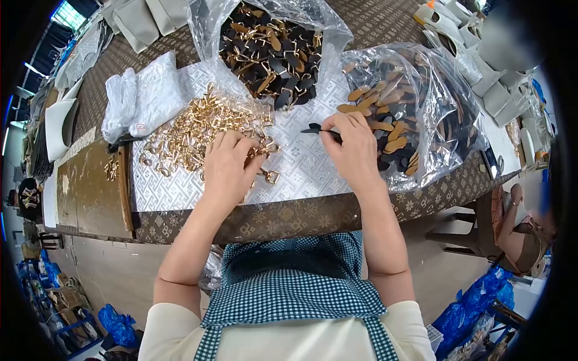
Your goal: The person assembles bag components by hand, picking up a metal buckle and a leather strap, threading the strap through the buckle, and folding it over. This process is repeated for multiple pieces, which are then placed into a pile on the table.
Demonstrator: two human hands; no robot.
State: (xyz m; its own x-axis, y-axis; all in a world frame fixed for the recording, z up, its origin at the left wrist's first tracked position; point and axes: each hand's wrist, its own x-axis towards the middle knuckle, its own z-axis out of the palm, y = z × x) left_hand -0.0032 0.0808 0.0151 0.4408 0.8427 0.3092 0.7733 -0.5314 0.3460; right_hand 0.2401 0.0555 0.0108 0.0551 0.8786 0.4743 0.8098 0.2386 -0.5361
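Observation:
At the near right edge of a heap of small gold metal buckles [208, 117], my left hand [230, 163] is curled, with fingertips and thumb closing on a gold buckle that they partly cover. My right hand [354, 147] pinches a dark leather tab [313, 129] between thumb and fingers, its narrow end pointing left. Beside that hand, brown and black leather tabs [394, 137] spill from a clear plastic bag [445, 114]. Tabs fitted with gold hardware [274, 54] fill another clear bag [208, 36] behind both hands.
White plastic packets [158, 90] lie left of the buckles. A worn brown board [90, 183] with a raised wooden edge is farther left. Pale bag-like pieces [135, 24] stand along the back. Another person [521, 234] sits at the right. Blue bags [466, 313] lie on the floor.

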